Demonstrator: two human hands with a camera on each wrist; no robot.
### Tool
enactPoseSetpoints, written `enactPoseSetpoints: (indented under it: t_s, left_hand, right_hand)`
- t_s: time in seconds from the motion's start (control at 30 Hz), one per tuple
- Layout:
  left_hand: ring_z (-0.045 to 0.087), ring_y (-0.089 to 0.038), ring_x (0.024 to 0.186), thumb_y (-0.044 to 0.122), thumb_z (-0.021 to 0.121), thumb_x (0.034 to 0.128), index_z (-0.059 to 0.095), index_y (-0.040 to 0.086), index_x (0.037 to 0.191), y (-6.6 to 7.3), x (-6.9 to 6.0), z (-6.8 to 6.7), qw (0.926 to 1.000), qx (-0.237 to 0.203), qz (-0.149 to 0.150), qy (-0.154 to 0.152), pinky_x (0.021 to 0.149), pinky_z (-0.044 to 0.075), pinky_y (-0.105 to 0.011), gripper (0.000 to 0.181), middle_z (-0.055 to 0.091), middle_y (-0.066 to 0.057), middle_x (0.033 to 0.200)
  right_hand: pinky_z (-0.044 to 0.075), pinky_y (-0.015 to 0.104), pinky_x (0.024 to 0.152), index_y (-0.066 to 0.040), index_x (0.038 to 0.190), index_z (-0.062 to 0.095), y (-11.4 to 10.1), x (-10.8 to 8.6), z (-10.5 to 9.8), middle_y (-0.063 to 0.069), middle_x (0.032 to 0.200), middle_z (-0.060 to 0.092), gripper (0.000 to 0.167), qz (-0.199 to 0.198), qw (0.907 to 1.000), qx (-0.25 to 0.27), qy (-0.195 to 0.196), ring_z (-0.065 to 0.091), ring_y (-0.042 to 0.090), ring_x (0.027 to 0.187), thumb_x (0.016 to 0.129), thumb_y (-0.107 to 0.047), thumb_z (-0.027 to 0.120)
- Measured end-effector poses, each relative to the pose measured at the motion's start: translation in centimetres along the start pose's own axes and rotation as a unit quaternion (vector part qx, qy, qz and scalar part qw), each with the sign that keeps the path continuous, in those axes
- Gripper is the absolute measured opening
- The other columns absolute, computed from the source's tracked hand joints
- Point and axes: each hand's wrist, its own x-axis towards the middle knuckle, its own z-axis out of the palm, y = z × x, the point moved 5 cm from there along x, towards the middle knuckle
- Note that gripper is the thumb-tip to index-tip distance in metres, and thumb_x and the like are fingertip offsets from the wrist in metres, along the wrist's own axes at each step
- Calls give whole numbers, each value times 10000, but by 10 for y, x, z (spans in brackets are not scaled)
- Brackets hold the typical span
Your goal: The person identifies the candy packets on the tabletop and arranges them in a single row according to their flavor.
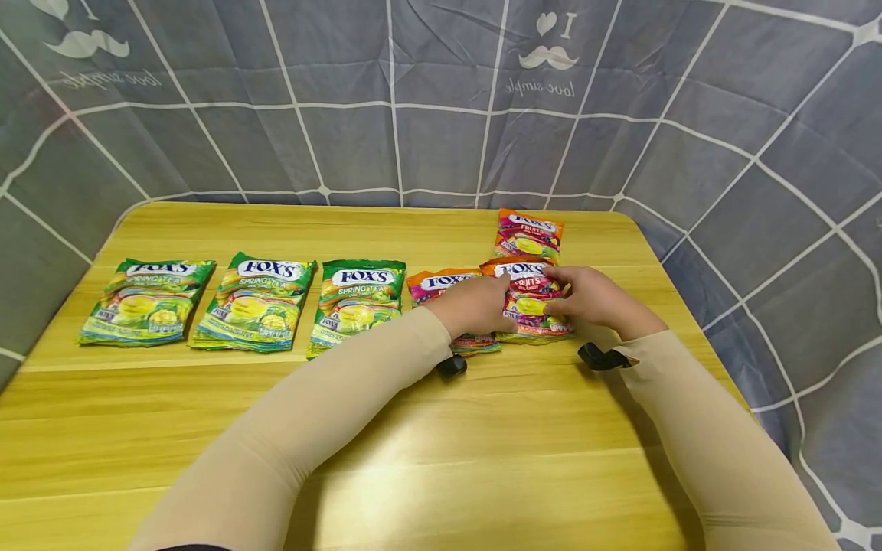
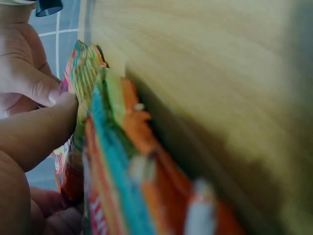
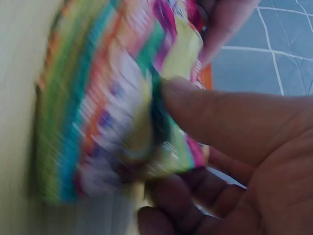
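Observation:
Both hands hold a red and orange Fox's Fruits candy packet (image 1: pixel 529 306) on the right half of the table. My left hand (image 1: pixel 478 304) grips its left edge, thumb in front and fingers reaching behind. At the right edge my right hand (image 1: pixel 599 301) pinches it; the right wrist view shows the thumb on the packet's blurred face and curled fingers beneath. Partly under my left hand lies another Fruits packet (image 1: pixel 441 282), overlapped by the held one. A third Fruits packet (image 1: pixel 529 236) lies just behind, its lower edge covered.
Three green Fox's Spring Tea packets, the left (image 1: pixel 148 302), the middle (image 1: pixel 255 302) and the right (image 1: pixel 354 306), lie in a row to the left. A grey checked cloth (image 1: pixel 441 145) surrounds the wooden table (image 1: pixel 172 428) at the back and sides.

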Motion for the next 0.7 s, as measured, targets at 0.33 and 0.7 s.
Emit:
enactPoseSetpoints:
  t_s: [0.33, 0.7]
  left_hand:
    - [390, -303, 1561, 728, 604, 945, 229, 263, 1700, 10, 2, 8, 9974, 628, -159, -306, 1230, 411, -498, 963, 389, -119, 1694]
    - [691, -353, 1173, 773, 588, 918, 251, 320, 1689, 13, -3, 9, 9965, 779, -267, -119, 960, 609, -432, 956, 272, -224, 1674]
  right_hand:
    - [496, 574, 1041, 36, 1548, 478, 12, -9, -10, 250, 1202, 710, 758, -5, 9984, -303, -486, 634, 352, 1069, 923, -224, 818]
    - [594, 438, 928, 42, 1584, 410, 12, -10, -5, 241, 1216, 713, 806, 168, 9918, -123, -1264, 687, 252, 982, 923, -185, 812]
